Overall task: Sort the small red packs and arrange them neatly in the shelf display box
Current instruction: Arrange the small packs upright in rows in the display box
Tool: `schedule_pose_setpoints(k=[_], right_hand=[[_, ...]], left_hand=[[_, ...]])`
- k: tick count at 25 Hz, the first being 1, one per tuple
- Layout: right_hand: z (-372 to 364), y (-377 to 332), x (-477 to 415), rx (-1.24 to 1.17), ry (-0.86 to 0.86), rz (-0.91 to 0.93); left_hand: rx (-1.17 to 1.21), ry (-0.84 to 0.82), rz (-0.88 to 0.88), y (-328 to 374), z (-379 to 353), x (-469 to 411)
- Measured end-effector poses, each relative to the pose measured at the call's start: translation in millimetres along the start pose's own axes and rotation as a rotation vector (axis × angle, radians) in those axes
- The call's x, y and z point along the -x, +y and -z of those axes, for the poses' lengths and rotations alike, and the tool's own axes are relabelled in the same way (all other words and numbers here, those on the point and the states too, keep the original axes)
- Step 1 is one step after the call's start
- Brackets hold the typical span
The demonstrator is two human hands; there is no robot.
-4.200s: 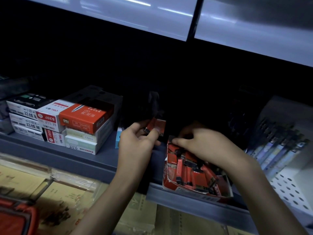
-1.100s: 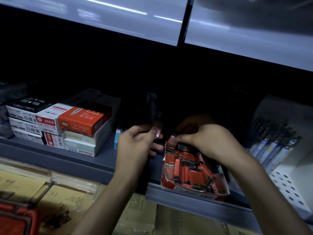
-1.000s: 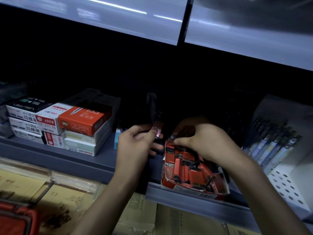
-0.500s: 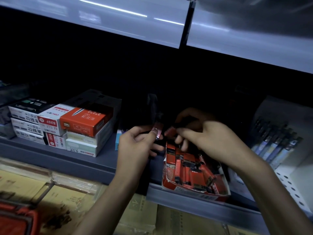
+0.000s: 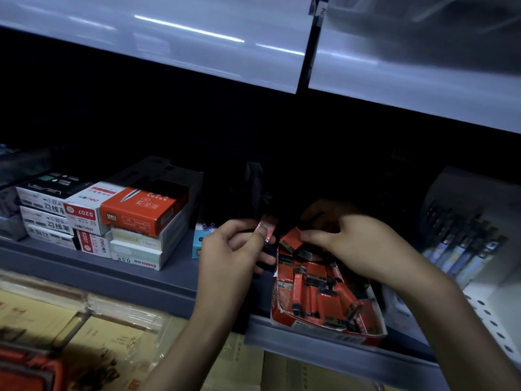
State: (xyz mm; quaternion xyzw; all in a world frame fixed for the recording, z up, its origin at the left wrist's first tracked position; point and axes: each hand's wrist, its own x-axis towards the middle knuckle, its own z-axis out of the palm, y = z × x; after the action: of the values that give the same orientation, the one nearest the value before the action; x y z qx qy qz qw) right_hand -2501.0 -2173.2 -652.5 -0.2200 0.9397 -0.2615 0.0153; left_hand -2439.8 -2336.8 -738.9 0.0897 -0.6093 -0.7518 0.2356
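Note:
A red display box point(image 5: 284, 320) sits at the front edge of the grey shelf point(image 5: 158, 280), holding several small red packs point(image 5: 318, 292) jumbled at mixed angles. My left hand point(image 5: 231, 249) is just left of the box, fingers closed on a small stack of red packs point(image 5: 267, 227) held upright. My right hand point(image 5: 352, 244) reaches over the back of the box and pinches one red pack point(image 5: 291, 239) at its far end. The rear of the box is hidden in shadow and by my right hand.
Stacked stationery boxes point(image 5: 112, 221), one orange-red on top, stand on the shelf to the left. A small blue box point(image 5: 200, 242) lies behind my left hand. A rack of pens point(image 5: 465, 249) stands at the right. Wrapped brown goods point(image 5: 70, 334) fill the shelf below.
My right hand lifted from the middle of the box to its back end and now pinches one pack there. My left hand has kept its packs and barely moved.

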Motion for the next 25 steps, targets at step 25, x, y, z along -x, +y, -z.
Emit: schedule_pose_setpoints(k=[25], right_hand=[[-7, -1, -2, 0.168, -0.084, -0.217]], left_hand=[[-0.132, -0.036, -0.082, 0, -6, 3]])
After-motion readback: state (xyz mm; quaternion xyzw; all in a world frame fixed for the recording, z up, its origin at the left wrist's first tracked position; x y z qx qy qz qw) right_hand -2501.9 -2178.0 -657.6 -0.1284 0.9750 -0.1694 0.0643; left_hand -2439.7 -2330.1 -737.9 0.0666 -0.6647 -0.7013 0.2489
